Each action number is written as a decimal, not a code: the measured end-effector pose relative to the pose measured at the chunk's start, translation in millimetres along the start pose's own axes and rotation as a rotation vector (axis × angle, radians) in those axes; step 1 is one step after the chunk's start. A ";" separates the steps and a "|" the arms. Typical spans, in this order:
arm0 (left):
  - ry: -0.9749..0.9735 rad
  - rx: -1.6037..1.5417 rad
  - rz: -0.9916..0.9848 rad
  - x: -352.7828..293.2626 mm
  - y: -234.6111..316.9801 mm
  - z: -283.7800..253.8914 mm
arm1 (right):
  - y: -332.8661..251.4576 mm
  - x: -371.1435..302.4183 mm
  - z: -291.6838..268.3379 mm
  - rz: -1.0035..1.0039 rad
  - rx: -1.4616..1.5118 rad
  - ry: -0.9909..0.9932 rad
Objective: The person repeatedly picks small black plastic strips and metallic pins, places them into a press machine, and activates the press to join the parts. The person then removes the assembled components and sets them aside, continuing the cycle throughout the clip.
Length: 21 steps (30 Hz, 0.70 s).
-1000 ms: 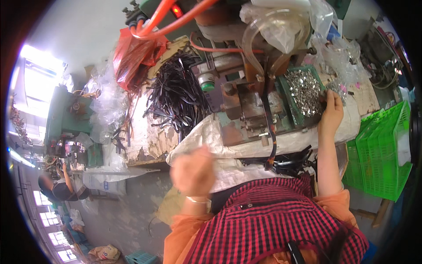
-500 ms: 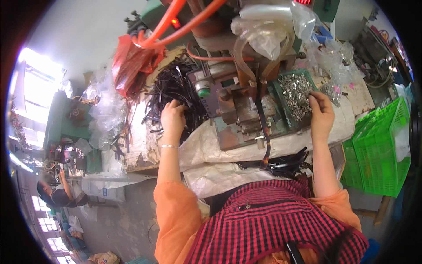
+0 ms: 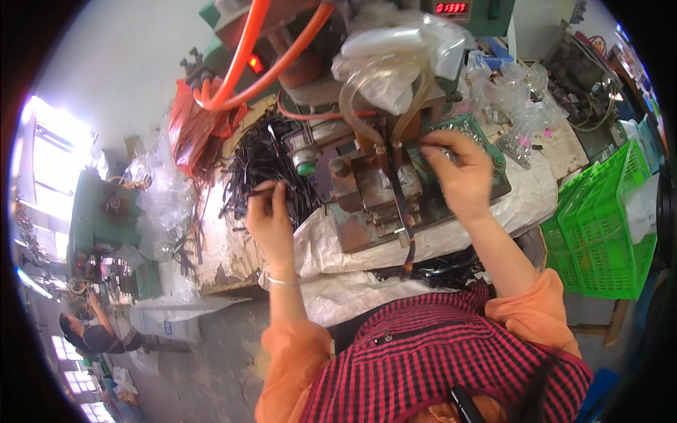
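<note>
My left hand is pinched at the near edge of a heap of thin black strips; a short dark piece of one strip shows between its fingertips. My right hand, slightly blurred, reaches across the green tray with its fingertips close to the machine's clamp block. Its thumb and fingers are together, and whatever they hold is too small to make out. Running out of the clamp toward me is a narrow dark strip with a mottled amber-brown end, shaped like a spectacle temple. Small shiny metal parts fill the tray, partly hidden by my right hand.
Clear hoses and orange hoses hang at the machine. More dark strips lie at the bench's front edge. A green crate stands right; a red bag sits back left. Far left, another person works.
My right hand has moved left from the tray's right side toward the clamp. My left hand has drawn back toward me from the heap, now pinching a strip. The view has shifted a little.
</note>
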State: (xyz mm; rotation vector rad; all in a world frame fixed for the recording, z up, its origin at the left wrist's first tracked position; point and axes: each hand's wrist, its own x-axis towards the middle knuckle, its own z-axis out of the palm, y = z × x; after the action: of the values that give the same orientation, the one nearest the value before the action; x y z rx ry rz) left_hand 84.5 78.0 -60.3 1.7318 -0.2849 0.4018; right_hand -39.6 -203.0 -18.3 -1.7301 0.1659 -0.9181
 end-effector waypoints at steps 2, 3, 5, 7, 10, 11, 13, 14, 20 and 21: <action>0.020 0.028 -0.002 -14.1 -2.3 5.7 | 0.9 -5.3 20.2 0.109 0.149 -0.023; 0.039 -0.025 -0.044 -30.7 -3.1 7.7 | -2.1 -16.8 25.8 0.155 0.179 -0.028; 0.080 -0.096 -0.089 -43.7 -1.0 14.5 | -1.3 -21.6 31.2 0.223 0.276 0.009; 0.108 -0.161 0.013 -45.5 22.3 22.1 | -2.7 -23.8 33.7 0.252 0.345 0.031; 0.113 -0.205 0.358 -43.0 74.1 25.9 | -5.8 -23.4 38.3 0.271 0.392 0.024; 0.082 -0.186 0.477 -42.3 87.0 25.8 | -10.4 -21.5 39.2 0.293 0.390 0.017; 0.008 -0.161 0.718 -43.7 104.6 25.8 | -19.5 -17.8 39.0 0.333 0.380 0.017; -0.057 -0.086 0.789 -46.6 107.8 20.5 | -24.6 -17.4 39.8 0.349 0.451 -0.014; -0.356 0.135 0.976 -61.3 106.9 45.9 | -54.3 -24.5 18.3 0.219 0.349 -0.172; -0.372 0.131 1.037 -61.5 101.1 56.1 | -54.2 -23.0 9.3 0.158 0.295 -0.227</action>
State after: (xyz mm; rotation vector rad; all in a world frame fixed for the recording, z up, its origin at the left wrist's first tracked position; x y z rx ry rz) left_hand -6.1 1.2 -5.0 1.6623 -1.4730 0.8433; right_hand -67.2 -163.4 16.6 -1.5092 0.0156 -0.5924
